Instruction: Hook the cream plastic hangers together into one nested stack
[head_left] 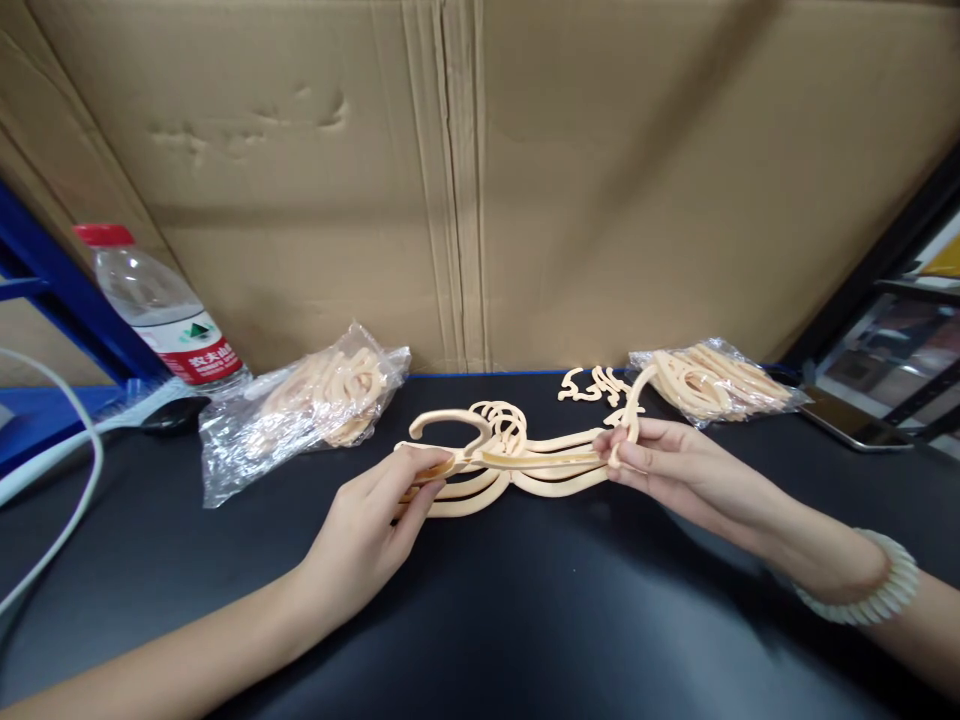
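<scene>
My left hand is closed, thumb and fingers pinching the left arm of a beige plastic clothes hanger near its hook. The curved hook points up and to the left. My right hand is closed at the hanger's far right end. A slim curved beige piece also rises from those fingertips; whether it is joined to the hanger I cannot tell. Behind and below the held hanger, several similar hangers lie overlapping on the black table, with their hooks bunched at the back.
Small loose beige pieces lie near the back edge. Clear bags of beige parts rest at left and right. A red-capped bottle, a white cable and a phone-like slab are at the sides. Cardboard walls the back.
</scene>
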